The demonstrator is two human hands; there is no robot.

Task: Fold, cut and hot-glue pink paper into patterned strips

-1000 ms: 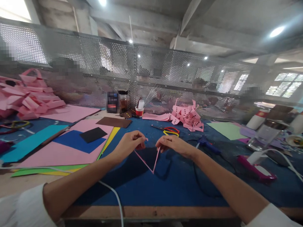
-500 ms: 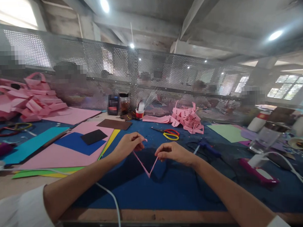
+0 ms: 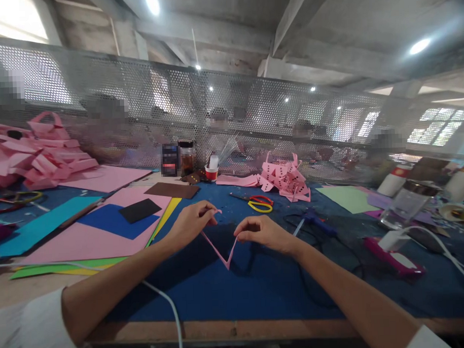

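A narrow pink paper strip (image 3: pixel 218 253) hangs between my hands above the blue table mat (image 3: pixel 206 296), bent to a sharp V with its point downward. My left hand (image 3: pixel 193 220) pinches one arm of it, and a short curled end sticks out past the fingertips. The other end is pinched between the thumb and fingers of my right hand (image 3: pixel 259 230). Beyond the hands lie scissors (image 3: pixel 260 203) with red and yellow handles. Behind them is a pile of folded pink paper pieces (image 3: pixel 283 177) with dark dots.
Coloured sheets (image 3: pixel 86 245) are stacked at left, with a heap of pink paper pieces (image 3: pixel 52 155) behind. A blue glue gun (image 3: pixel 319 224) lies right of my right hand. A magenta device (image 3: pixel 395 259), a white cable (image 3: pixel 443 245) and a clear jar (image 3: pixel 406 206) are farther right. A perforated metal screen (image 3: pixel 230 113) stands behind.
The view has shifted slightly, so most things sit a little farther left. Both hands keep their pinch on the pink strip, and its V shape is nearly the same.
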